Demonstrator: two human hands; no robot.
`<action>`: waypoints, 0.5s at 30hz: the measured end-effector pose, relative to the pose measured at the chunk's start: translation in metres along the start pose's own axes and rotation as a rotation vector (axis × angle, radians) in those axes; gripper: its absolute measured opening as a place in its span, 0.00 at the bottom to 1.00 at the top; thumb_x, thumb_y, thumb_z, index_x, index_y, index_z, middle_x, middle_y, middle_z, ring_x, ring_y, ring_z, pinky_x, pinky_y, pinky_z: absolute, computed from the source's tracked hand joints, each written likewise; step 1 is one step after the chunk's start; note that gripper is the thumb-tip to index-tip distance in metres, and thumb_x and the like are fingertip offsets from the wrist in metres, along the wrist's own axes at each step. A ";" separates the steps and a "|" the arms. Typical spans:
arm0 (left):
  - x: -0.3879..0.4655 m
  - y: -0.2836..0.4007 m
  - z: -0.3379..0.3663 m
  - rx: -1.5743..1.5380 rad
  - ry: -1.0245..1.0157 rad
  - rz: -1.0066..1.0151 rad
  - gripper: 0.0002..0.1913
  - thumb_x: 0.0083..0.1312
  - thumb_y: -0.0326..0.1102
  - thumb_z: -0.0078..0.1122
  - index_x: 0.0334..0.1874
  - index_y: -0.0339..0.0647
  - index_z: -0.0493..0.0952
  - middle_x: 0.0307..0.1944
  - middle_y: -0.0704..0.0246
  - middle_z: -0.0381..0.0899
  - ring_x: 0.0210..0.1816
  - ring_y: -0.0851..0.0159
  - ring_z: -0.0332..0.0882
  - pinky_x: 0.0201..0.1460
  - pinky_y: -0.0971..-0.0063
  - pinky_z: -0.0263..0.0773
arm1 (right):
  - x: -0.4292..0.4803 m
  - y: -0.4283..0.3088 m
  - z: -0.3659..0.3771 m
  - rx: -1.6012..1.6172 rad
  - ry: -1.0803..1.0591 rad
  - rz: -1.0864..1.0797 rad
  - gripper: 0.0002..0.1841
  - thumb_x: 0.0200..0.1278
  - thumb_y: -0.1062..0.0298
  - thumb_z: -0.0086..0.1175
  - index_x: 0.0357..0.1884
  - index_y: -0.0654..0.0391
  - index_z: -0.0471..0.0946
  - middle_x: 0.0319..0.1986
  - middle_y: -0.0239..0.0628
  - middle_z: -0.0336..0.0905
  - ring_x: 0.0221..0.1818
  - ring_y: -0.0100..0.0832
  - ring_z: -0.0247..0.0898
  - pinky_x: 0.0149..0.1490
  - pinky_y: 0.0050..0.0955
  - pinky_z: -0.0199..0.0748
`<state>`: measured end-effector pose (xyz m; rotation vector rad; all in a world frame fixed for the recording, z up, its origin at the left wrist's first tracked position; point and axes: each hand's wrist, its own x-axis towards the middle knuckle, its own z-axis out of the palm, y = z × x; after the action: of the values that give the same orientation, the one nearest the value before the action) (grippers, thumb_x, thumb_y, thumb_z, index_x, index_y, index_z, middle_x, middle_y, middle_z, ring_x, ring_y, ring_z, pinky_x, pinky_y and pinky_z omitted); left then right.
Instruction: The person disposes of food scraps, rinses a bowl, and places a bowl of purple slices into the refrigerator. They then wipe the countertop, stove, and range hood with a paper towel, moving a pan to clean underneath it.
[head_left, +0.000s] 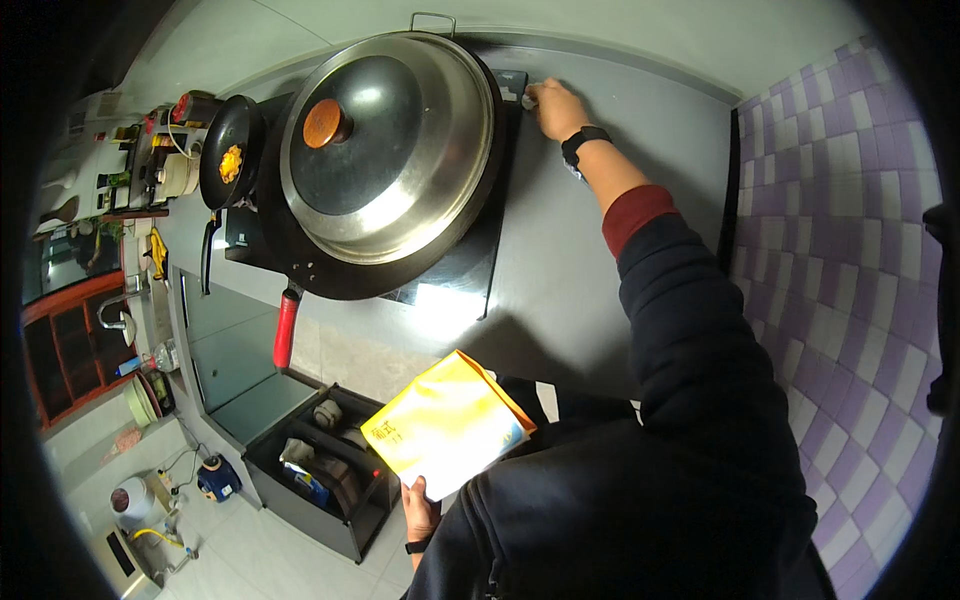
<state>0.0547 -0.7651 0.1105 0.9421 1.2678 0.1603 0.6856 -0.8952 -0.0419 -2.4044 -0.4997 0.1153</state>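
My left hand (421, 511), low in the view, grips the lower corner of a yellow printed packet (450, 420). Writing runs along the packet's left edge; glare washes out much of its face. My right hand (559, 111) reaches to the far side of the grey countertop (570, 247), its fingers pinched on a small pale scrap (529, 97). That scrap is too small to identify and is beside the far corner of a black cooktop (491, 262). On the cooktop stands a large black wok (337, 281) under a domed steel lid (442, 150) with a wooden knob (322, 124).
Left of the wok, a small frying pan (217, 127) holds a piece of yellow food (230, 163). The wok's red handle (286, 328) juts over the counter's front edge. Below, a drawer (315, 517) is pulled out with bags inside. Purple-and-white tiles (832, 262) lie to the right.
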 end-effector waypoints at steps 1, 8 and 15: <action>0.003 0.000 -0.004 -0.012 -0.008 -0.006 0.28 0.63 0.33 0.53 0.66 0.37 0.59 0.58 0.64 0.70 0.58 0.61 0.67 0.62 0.66 0.62 | -0.010 -0.003 0.002 0.000 -0.004 -0.007 0.17 0.58 0.77 0.45 0.48 0.53 0.77 0.48 0.45 0.71 0.51 0.49 0.70 0.55 0.41 0.69; 0.036 0.014 -0.040 0.024 -0.145 0.017 0.28 0.63 0.32 0.53 0.66 0.36 0.58 0.58 0.63 0.70 0.58 0.60 0.68 0.61 0.66 0.63 | -0.091 -0.036 0.016 0.012 -0.036 0.034 0.17 0.58 0.76 0.47 0.49 0.53 0.76 0.47 0.48 0.71 0.50 0.51 0.70 0.53 0.42 0.70; 0.078 0.043 -0.085 0.047 -0.312 0.072 0.25 0.64 0.30 0.51 0.64 0.34 0.59 0.57 0.61 0.70 0.56 0.60 0.70 0.59 0.67 0.65 | -0.185 -0.079 0.032 0.042 -0.096 0.075 0.19 0.57 0.78 0.50 0.52 0.51 0.76 0.48 0.42 0.71 0.49 0.48 0.70 0.54 0.37 0.70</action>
<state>0.0247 -0.6488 0.0829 1.0104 0.9544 0.0375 0.4824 -0.8910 -0.0249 -2.3856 -0.4462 0.2726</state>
